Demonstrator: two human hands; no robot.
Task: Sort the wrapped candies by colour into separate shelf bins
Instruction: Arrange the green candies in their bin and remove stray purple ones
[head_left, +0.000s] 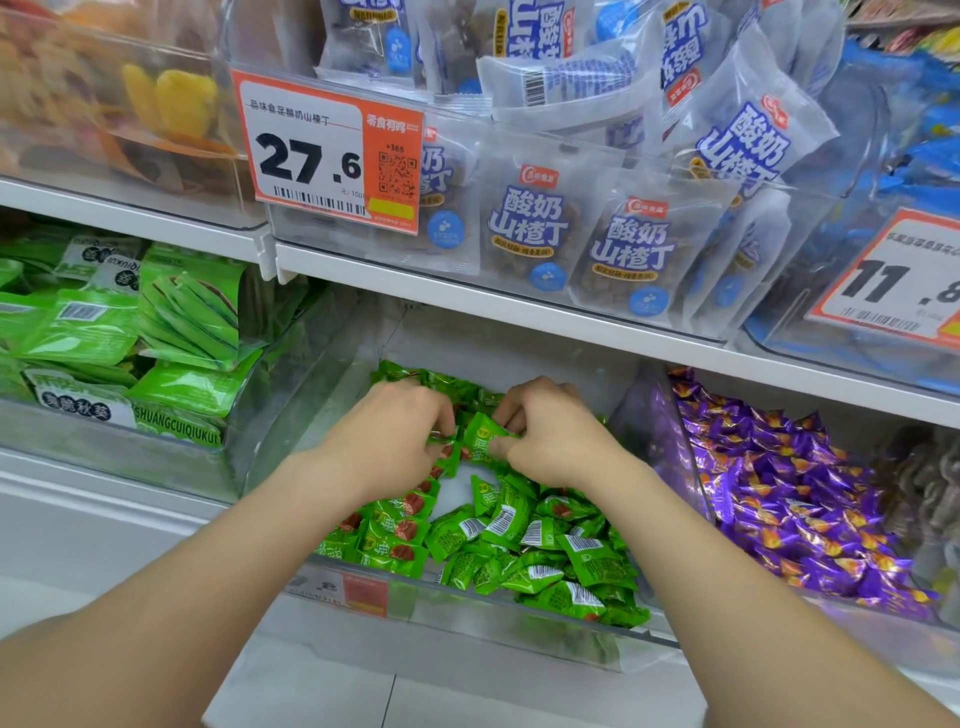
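Note:
A clear plastic bin (519, 634) on the lower shelf holds several green wrapped candies (524, 551). Both hands reach into its back half. My left hand (395, 436) pinches green candies between its fingertips. My right hand (550, 436) grips one green candy (480, 431) by its wrapper, just right of the left hand's fingers. A bare white patch of bin floor (457, 499) shows below the hands. The neighbouring bin to the right is filled with purple wrapped candies (779, 499).
To the left, a bin of green snack packets (156, 332). On the shelf above, a bin of blue-and-white pouches (623, 244) with an orange price tag (322, 156), and another tag (904, 291) at right. Yellow dried fruit (171, 104) sits upper left.

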